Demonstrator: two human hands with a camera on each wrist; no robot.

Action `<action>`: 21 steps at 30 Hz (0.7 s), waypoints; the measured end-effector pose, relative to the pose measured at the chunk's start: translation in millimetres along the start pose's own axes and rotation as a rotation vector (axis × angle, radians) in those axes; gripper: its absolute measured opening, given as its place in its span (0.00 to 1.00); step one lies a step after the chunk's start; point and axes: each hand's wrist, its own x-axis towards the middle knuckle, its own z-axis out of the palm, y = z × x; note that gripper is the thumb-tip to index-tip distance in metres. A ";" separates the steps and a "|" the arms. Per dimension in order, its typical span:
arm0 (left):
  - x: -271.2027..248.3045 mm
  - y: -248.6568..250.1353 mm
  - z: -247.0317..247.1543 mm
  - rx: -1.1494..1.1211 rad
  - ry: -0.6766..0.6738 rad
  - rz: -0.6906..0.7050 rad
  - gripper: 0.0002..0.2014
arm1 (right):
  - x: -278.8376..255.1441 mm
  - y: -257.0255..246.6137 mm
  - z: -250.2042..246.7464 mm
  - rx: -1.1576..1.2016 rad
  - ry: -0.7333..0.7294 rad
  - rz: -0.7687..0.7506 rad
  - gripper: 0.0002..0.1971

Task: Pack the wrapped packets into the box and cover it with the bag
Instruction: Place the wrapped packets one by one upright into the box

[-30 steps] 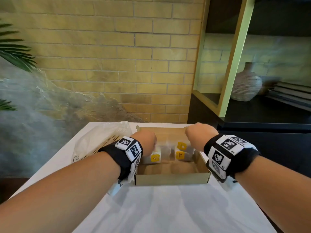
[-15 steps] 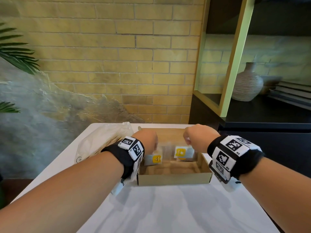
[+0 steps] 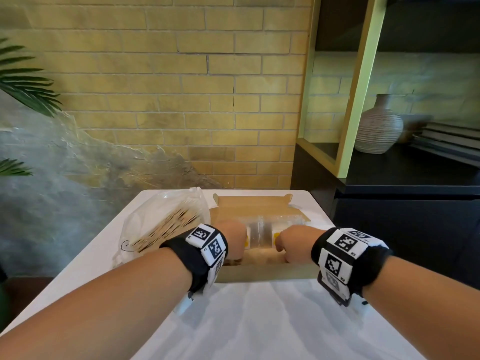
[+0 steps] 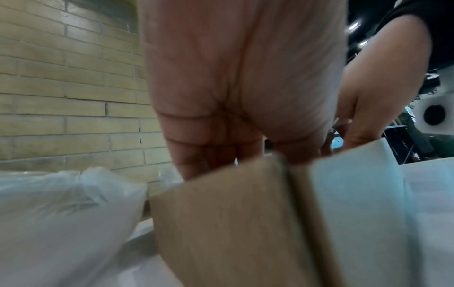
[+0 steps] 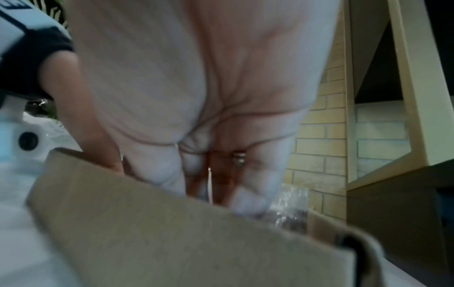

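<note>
An open cardboard box (image 3: pixel 267 272) stands in the middle of the white table (image 3: pixel 259 320). Clear-wrapped packets (image 3: pixel 259 233) with yellow labels lie inside it, between my hands. My left hand (image 3: pixel 231 240) reaches down into the box's left side, its fingers curled on a packet. My right hand (image 3: pixel 291 242) does the same on the right, with crinkled clear wrap (image 5: pixel 290 205) at its fingertips. The box wall (image 4: pixel 221 223) hides the fingertips in both wrist views. A clear plastic bag (image 3: pixel 161 222) with a brown printed sheet inside lies left of the box.
The box's lid flap (image 3: pixel 252 203) lies open toward the brick wall. A black cabinet (image 3: pixel 402 216) with a ribbed vase (image 3: pixel 378 126) stands close on the right. Palm leaves (image 3: pixel 23 81) hang at the far left. Bare tabletop lies in front of the box.
Both hands have come lower and nearer, toward the box's front wall, and closer together. The yellow labels are now mostly hidden by them.
</note>
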 end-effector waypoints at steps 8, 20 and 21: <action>-9.3 0.8 -3.1 0.008 -0.035 -0.092 0.08 | 2.7 -5.4 6.9 0.025 -0.079 0.048 0.18; -21.8 -63.9 -51.0 -0.555 0.382 -0.414 0.10 | -3.7 2.8 -22.1 0.320 0.223 0.016 0.16; -23.3 -75.0 -52.2 -0.565 0.376 -0.467 0.12 | -4.3 3.4 -25.2 0.343 0.233 0.011 0.16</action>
